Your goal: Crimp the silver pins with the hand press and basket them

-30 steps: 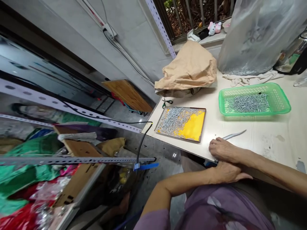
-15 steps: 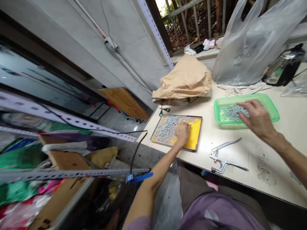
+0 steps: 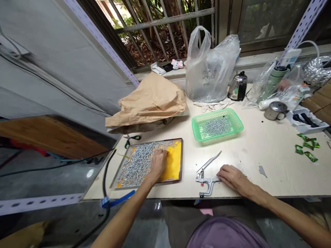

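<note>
My left hand (image 3: 158,163) rests with curled fingers on a shallow tray (image 3: 181,162) that has a yellow bottom; what its fingers hold, if anything, is hidden. Many small silvery metal pieces (image 3: 137,163) cover the tray's left and middle. My right hand (image 3: 231,177) lies at the handle end of metal pliers (image 3: 208,184) on the table, its fingers together around the end of the lower handle. Behind the pliers stands a green plastic basket (image 3: 196,132) with more small metal pieces (image 3: 218,126) in it.
Scissors (image 3: 131,138) and a brown paper bag (image 3: 152,100) lie behind the tray. A plastic bag (image 3: 207,75), a kettle (image 3: 238,86), a metal cup (image 3: 275,111) and green wrappers (image 3: 307,144) are farther back and right. A black cable (image 3: 104,175) hangs at the table's left edge.
My right hand has left the green basket and come down to the pliers' handle. My left hand stays over the tray. The view has turned to the right.
</note>
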Tool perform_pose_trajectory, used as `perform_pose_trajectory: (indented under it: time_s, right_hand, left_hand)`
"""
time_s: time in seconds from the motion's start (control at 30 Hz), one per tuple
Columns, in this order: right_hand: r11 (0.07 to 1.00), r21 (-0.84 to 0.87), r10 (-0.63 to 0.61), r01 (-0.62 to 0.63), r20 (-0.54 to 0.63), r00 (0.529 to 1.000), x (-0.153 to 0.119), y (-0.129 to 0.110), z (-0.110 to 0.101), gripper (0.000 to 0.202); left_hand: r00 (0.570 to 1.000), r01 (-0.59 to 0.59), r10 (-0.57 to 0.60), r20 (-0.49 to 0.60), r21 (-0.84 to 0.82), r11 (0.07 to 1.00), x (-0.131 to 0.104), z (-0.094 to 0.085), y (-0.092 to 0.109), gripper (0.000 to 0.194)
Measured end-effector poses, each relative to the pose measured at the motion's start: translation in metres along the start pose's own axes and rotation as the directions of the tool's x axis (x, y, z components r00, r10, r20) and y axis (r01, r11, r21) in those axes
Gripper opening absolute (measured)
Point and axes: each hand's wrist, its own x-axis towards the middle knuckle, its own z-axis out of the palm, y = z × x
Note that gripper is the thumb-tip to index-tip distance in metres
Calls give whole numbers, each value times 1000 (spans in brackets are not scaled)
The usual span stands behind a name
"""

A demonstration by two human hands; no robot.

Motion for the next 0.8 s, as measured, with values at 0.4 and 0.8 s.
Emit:
perform_pose_trajectory:
  time_s: [0.4,0.8]
  right_hand:
    - [1000,27,5,-5,-4,1000,-2,-11,-3,27]
    - [999,-30,-37,35,-46,998,-13,-6,1,30]
  left_hand:
    - [998,41,-36,49,-117,992,-7,-2,-8,28]
    - [994,109,-108,19,-330,938,-24,-10,5,15]
